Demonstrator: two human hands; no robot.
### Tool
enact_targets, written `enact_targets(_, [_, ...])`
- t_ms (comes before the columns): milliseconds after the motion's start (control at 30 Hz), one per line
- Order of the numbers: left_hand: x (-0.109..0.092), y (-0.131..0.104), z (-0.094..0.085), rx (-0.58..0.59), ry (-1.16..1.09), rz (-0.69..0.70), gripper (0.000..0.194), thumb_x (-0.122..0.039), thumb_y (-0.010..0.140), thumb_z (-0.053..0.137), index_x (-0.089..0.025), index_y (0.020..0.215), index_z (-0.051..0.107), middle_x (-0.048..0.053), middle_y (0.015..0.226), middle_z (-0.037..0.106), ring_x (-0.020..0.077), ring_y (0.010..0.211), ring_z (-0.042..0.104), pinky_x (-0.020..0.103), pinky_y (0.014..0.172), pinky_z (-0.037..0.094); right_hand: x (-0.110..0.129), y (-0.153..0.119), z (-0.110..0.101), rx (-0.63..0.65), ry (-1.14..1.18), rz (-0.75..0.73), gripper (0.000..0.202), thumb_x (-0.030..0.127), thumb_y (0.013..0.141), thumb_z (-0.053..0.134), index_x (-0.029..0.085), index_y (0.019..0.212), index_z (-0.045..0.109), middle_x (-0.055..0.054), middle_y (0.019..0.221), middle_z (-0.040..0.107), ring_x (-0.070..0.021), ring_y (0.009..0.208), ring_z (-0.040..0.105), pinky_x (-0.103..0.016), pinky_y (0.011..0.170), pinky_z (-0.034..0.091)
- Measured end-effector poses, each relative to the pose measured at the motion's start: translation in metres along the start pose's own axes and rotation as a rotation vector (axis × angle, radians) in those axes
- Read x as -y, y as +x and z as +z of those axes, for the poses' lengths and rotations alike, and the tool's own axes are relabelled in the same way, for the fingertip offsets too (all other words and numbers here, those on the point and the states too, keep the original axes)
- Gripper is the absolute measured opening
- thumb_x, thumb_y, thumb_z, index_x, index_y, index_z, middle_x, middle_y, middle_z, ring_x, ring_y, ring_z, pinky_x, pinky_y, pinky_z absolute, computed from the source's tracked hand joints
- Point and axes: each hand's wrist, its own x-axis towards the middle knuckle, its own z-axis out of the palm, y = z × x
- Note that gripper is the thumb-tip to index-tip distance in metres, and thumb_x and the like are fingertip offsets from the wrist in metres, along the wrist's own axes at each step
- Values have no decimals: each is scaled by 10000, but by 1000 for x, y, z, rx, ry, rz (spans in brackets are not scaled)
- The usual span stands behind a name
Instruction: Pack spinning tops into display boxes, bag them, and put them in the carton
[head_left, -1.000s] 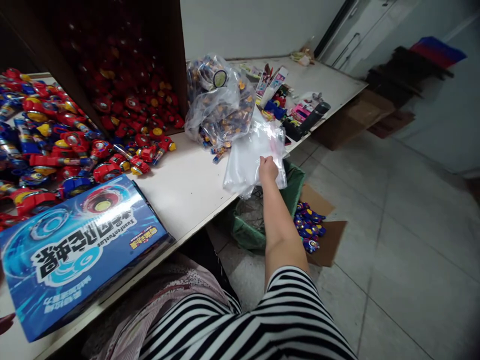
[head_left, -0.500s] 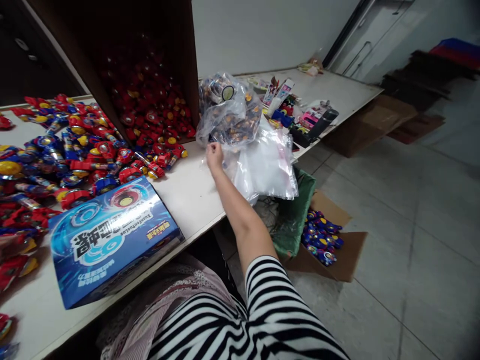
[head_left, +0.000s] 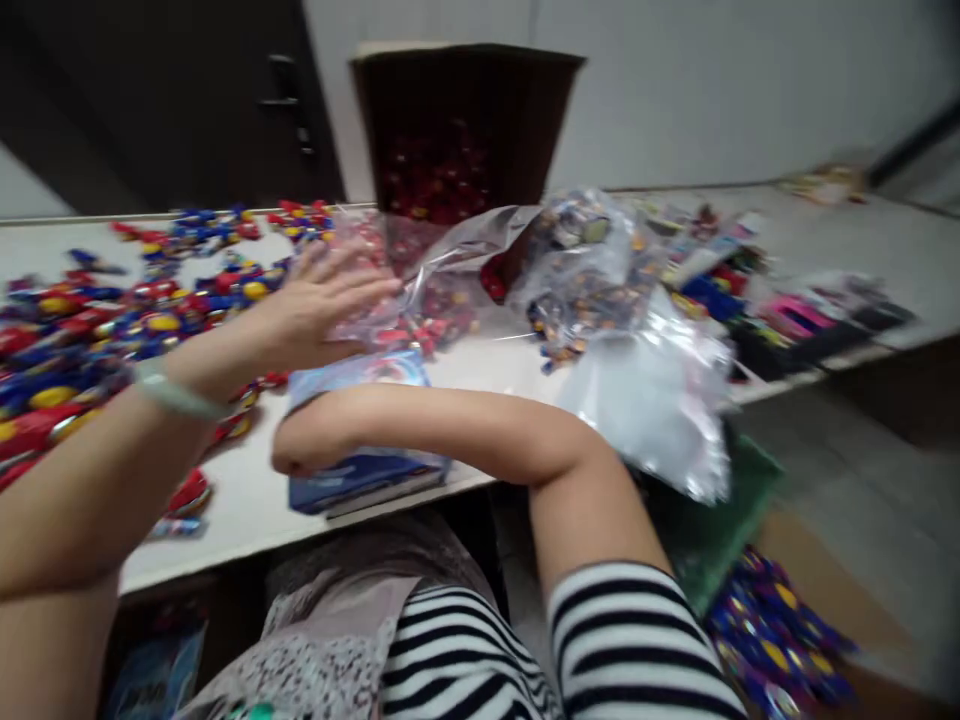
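Near: the right hand (head_left: pixel 311 440) lies curled at the left end of the blue box (head_left: pixel 375 475), on the near table edge (head_left: pixel 225 530); grip cannot be confirmed. Its forearm crosses the box from the right, elbow bent. Beyond, the left hand (head_left: pixel 322 300) is open, fingers extended rightward, overlapping the clear bag (head_left: pixel 469 245); contact is unclear. Step in hand, as judged: positioning the film. Further handling calls for a light pinch at its edge. Far: open carton (head_left: pixel 555 100).
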Motion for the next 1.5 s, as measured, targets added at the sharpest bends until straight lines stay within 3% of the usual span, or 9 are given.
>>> enact_targets(100, [51, -30, -31, 136, 253, -90, 77, -233, 763, 666, -159, 744, 677, 16, 712, 608, 210, 911, 628, 494, 1145, 321, 9, -20, 16, 55, -87, 116, 196, 183, 919, 586, 195, 917, 781, -64, 896, 778, -174, 709, 648, -286, 591, 384])
enact_targets(233, [100, -97, -47, -226, 116, -463, 248, -356, 831, 631, -166, 678, 584, 15, 635, 548, 150, 654, 506, 293, 728, 460, -11, -85, 33, -74, -164, 549, 204, 113, 874, 613, 213, 931, 782, -118, 891, 756, -234, 805, 704, -313, 633, 416])
enact_targets(367, [93, -133, -43, -347, 102, -522, 370, -482, 775, 727, -157, 666, 589, 31, 744, 556, 165, 741, 517, 288, 717, 447, -38, -116, 35, -275, -115, 823, 244, 414, 877, 703, 250, 1043, 773, -147, 1072, 722, -316, 958, 696, -384, 748, 502])
enact_targets(533, [52, -110, -32, -427, 24, -250, 291, -431, 870, 692, -169, 788, 596, 47, 874, 585, 177, 862, 557, 322, 849, 465, -62, -48, 13, -767, -97, 739, 708, 429, 902, 681, 210, 1523, 422, -170, 1491, 519, -385, 1372, 475, -534, 1115, 376])
enact_targets(733, [47, -128, -62, -469, 65, -141, 244, -405, 915, 635, -183, 841, 566, 47, 879, 592, 170, 852, 564, 313, 826, 483, -90, -4, 0, -574, 2, 791, 233, 367, 932, 634, 196, 1057, 729, -112, 1003, 755, -278, 935, 677, -358, 796, 451])
enact_targets(867, [40, -144, -84, -586, 410, -153, 341, -368, 848, 742, -171, 1082, 593, 101, 1060, 623, 228, 1022, 573, 381, 959, 476, -84, -6, -8, -606, 54, 768, 358, 579, 894, 642, 241, 930, 753, -66, 789, 718, -237, 771, 644, -334, 690, 417])
enact_targets(1000, [22, -128, -92, -371, 704, -149, 417, -185, 831, 713, -179, 1232, 600, 119, 1183, 630, 306, 1215, 525, 483, 1097, 378, -66, 3, -19, -594, -60, 799, 414, 622, 892, 625, 242, 993, 757, -104, 869, 733, -280, 845, 664, -363, 713, 439])
enact_targets(1167, [22, -113, -81, 37, 638, -365, 110, -52, 827, 578, -149, 833, 629, 84, 786, 649, 224, 784, 618, 340, 766, 467, -49, 4, -25, -560, -38, 745, 471, 598, 870, 665, 242, 1176, 696, -114, 1089, 750, -303, 966, 689, -353, 750, 467])
enact_targets(1500, [4, -91, -92, -159, 649, -255, 245, -146, 942, 450, -166, 1155, 570, 56, 855, 687, 168, 731, 630, 284, 653, 428, -82, -5, -25, -257, -144, 1027, 284, 264, 855, 689, 185, 1124, 733, -172, 1048, 757, -316, 1008, 709, -413, 835, 506])
